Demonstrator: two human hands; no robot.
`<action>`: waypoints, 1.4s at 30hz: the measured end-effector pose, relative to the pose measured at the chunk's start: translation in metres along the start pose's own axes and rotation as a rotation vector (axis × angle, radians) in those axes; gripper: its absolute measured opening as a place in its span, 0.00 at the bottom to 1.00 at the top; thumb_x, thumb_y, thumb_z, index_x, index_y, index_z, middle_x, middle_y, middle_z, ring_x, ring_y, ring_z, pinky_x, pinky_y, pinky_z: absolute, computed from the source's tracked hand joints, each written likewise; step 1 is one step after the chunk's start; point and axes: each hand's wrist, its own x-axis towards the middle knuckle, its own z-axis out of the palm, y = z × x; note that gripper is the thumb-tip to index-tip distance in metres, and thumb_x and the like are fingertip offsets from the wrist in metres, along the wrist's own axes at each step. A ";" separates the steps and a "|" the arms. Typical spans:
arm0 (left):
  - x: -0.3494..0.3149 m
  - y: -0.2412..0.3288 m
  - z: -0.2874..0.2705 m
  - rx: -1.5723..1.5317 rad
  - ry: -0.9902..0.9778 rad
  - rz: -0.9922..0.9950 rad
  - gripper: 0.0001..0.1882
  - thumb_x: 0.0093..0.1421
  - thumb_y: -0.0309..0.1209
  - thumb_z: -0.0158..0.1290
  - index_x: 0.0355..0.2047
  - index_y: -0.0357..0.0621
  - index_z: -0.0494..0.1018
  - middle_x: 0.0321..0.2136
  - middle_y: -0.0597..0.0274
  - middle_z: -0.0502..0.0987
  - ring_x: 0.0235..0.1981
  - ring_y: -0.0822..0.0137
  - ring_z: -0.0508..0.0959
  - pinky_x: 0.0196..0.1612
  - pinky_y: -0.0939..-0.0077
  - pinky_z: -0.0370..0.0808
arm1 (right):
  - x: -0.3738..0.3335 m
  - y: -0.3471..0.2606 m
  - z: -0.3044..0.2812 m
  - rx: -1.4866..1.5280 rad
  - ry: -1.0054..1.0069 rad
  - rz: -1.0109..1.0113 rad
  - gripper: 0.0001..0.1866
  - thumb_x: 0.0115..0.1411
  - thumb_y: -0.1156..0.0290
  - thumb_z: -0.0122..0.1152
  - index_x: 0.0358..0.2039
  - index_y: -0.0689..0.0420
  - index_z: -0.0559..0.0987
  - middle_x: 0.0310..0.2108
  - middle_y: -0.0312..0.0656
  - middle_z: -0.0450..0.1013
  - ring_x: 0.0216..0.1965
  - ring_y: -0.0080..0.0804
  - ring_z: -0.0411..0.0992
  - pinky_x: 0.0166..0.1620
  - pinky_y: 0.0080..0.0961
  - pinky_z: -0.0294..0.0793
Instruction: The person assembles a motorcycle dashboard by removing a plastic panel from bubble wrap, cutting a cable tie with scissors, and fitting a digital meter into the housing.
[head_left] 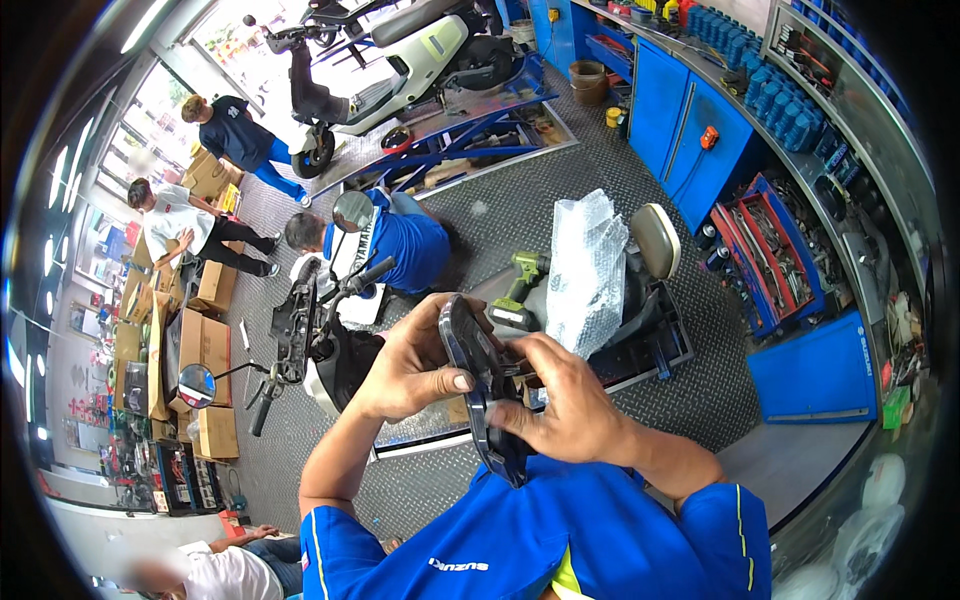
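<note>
Both hands grip a long, dark, glossy, curved plastic part (pixel 470 345), held up in front of my chest. It looks like a vehicle light or meter unit, but its exact kind is not clear. My left hand (pixel 412 362) is closed on its left side, thumb pressed against it. My right hand (pixel 562 402) closes on the other side, thumb on its lower half, with some fingers hidden behind it. Beyond my hands, a green and black cordless drill (pixel 516 290) lies beside a sheet of bubble wrap (pixel 588 270) on a scooter.
The scooter's handlebar (pixel 365 278) and mirror (pixel 197 384) stick out ahead-left. A co-worker in blue (pixel 405 245) crouches beyond it. Another scooter (pixel 400 75) stands on a lift. To the right are an open tool drawer (pixel 770 255) and blue cabinets (pixel 690 120); cardboard boxes (pixel 205 345) stack up left.
</note>
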 end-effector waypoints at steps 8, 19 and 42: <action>-0.005 -0.004 0.002 -0.016 0.041 -0.022 0.46 0.52 0.35 0.77 0.65 0.34 0.64 0.55 0.57 0.76 0.56 0.66 0.77 0.63 0.64 0.74 | 0.016 -0.013 0.001 -0.231 -0.001 -0.116 0.39 0.58 0.46 0.73 0.52 0.68 0.69 0.37 0.57 0.77 0.37 0.58 0.81 0.39 0.48 0.81; -0.005 -0.012 -0.007 -0.036 0.074 0.020 0.48 0.47 0.38 0.79 0.64 0.37 0.65 0.52 0.58 0.77 0.53 0.66 0.80 0.58 0.68 0.78 | 0.027 -0.007 0.004 0.036 0.073 -0.100 0.35 0.58 0.53 0.76 0.51 0.65 0.68 0.34 0.54 0.80 0.35 0.54 0.83 0.40 0.44 0.81; 0.003 -0.022 0.000 -0.090 0.007 0.105 0.47 0.42 0.45 0.80 0.58 0.33 0.72 0.51 0.51 0.78 0.52 0.57 0.81 0.57 0.60 0.79 | 0.022 0.015 -0.018 0.395 -0.136 -0.139 0.06 0.58 0.82 0.67 0.31 0.65 0.76 0.26 0.48 0.78 0.28 0.29 0.78 0.33 0.30 0.74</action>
